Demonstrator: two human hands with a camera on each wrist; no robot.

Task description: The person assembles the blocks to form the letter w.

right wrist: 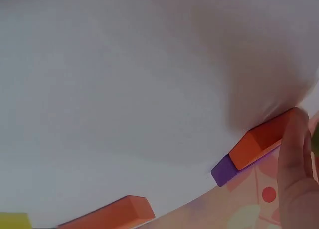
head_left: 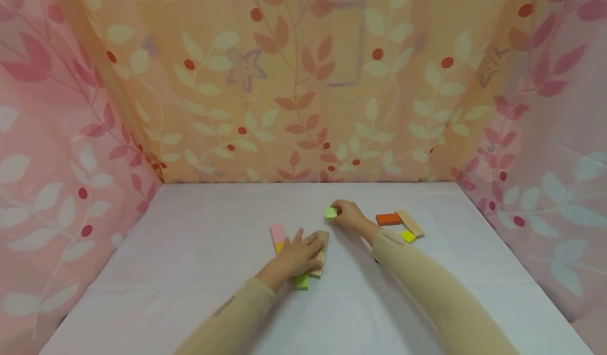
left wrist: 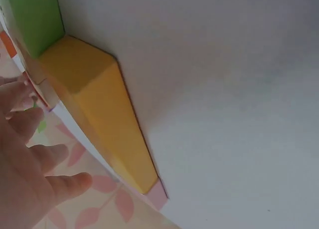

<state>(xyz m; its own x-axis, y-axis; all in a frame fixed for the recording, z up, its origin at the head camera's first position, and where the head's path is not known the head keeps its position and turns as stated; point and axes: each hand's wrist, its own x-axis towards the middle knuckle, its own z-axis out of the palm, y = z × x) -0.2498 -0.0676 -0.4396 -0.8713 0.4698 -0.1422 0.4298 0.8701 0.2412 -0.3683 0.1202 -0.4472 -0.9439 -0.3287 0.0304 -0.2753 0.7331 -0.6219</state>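
Observation:
My right hand (head_left: 350,215) pinches a light green block (head_left: 331,213) between thumb and fingers at the table's far middle. In the right wrist view, its fingers lie against an orange block (right wrist: 264,139) with a purple block (right wrist: 225,170) at its end; the hand hides both from the head view. My left hand (head_left: 295,257) is spread, palm down, over a cluster of blocks. Around it show a pink block (head_left: 277,233), a yellow-orange block (left wrist: 112,124), a green block (head_left: 301,281), a plain wooden block (head_left: 323,239) and a striped wooden block (head_left: 316,270).
Right of my right hand lie another orange block (head_left: 388,219), a long wooden block (head_left: 409,223) and a yellow block (head_left: 408,236). They sit on a white-covered table (head_left: 199,239). Patterned curtains (head_left: 303,81) enclose the back and both sides.

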